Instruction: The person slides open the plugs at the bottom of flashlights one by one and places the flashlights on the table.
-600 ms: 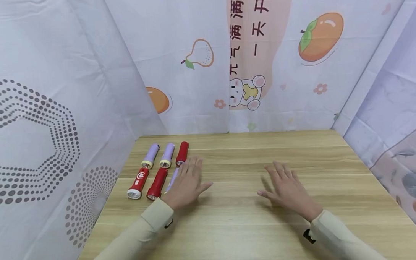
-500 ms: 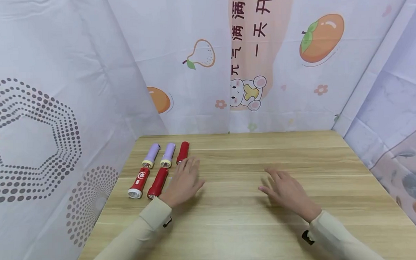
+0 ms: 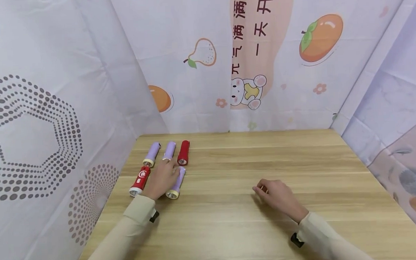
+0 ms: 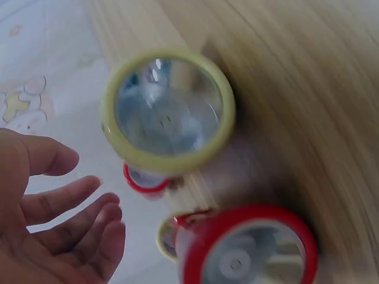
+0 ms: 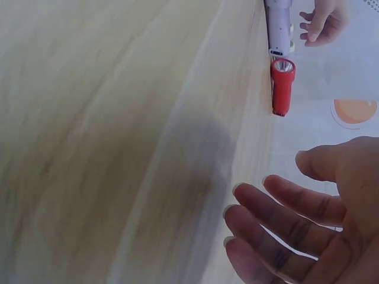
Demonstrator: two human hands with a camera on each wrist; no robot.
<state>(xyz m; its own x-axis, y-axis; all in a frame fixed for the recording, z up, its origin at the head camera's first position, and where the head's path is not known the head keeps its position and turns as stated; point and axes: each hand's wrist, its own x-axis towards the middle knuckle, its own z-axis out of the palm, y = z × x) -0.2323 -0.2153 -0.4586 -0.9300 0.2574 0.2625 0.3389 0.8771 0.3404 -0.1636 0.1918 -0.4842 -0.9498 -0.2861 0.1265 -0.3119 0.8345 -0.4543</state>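
Note:
My left hand (image 3: 162,178) is over the near row of flashlights, fingers loosely bent and gripping nothing. Beneath it, a red flashlight is hidden in the head view; its red-rimmed lens (image 4: 256,254) shows in the left wrist view. Just right of the hand lies a purple flashlight (image 3: 176,183) with a pale yellow rim, also large in the left wrist view. A red flashlight with a white rim (image 3: 140,179) lies to the left. My right hand (image 3: 277,195) hovers over the table's right half, fingers relaxed, holding nothing.
Behind the near row lie two purple flashlights, one at the far left (image 3: 152,152) and one in the middle (image 3: 169,148), beside a red flashlight (image 3: 184,152). The wooden table (image 3: 232,228) meets printed curtains (image 3: 200,96) at its back and sides.
My left hand has moved left, uncovering the near purple flashlight and covering the red one beside it. The right hand has shifted slightly nearer and its fingers have bent more.

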